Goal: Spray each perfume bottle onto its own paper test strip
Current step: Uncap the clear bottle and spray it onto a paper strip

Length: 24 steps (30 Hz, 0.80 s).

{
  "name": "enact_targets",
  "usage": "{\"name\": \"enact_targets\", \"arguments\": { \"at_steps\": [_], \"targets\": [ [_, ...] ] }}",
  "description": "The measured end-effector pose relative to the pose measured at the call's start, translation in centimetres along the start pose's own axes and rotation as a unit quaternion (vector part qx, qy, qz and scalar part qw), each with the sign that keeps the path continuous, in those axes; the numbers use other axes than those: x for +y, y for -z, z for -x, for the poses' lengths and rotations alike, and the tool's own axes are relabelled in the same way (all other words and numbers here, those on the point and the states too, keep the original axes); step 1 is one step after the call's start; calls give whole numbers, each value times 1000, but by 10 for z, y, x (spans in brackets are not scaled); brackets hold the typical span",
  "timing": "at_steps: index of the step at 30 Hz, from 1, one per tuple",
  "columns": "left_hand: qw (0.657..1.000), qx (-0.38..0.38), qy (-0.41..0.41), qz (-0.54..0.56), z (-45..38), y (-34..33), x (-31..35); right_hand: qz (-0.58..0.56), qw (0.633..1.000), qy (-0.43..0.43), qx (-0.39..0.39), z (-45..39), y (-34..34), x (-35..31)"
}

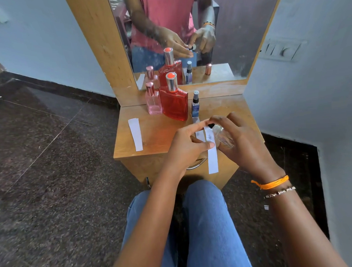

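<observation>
My right hand [240, 142] holds a clear glass perfume bottle [223, 136] over the front of the small wooden table [151, 138], forefinger on its dark top. My left hand [188, 143] pinches a white paper strip [212, 156] upright right beside the bottle. Another strip [199, 134] lies partly hidden under the hands. A third strip [135, 134] lies flat at the table's left. At the back stand a pink bottle [153, 99], a big red bottle [174, 101] and a slim blue spray bottle [195, 104].
A mirror [186, 30] in a wooden frame rises behind the table and reflects the bottles, the hands and a loose rose-gold cap. A metal drawer handle [196, 165] sits under the table's front edge. My knees in blue jeans are just below. Dark stone floor surrounds the table.
</observation>
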<state>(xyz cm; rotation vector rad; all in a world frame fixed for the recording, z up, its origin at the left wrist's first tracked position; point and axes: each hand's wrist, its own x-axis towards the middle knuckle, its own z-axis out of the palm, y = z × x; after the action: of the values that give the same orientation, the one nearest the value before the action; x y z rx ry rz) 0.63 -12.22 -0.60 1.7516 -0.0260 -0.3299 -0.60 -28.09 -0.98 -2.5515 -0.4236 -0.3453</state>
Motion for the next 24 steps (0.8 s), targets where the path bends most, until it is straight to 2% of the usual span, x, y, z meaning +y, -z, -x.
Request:
{"name": "enact_targets", "arguments": {
  "at_steps": [17,20,24],
  "targets": [
    [1000,-8,-6,-9,0,-1,1,13,1000,-5,5,1,0,-2],
    [1000,-7,-6,-11,-2,0,-2,-36,999,-26,24,4,-2,2],
    [1000,-6,-17,-20,-6,-1,-6,-129,986,-47,91,11,-6,4]
  ]
}}
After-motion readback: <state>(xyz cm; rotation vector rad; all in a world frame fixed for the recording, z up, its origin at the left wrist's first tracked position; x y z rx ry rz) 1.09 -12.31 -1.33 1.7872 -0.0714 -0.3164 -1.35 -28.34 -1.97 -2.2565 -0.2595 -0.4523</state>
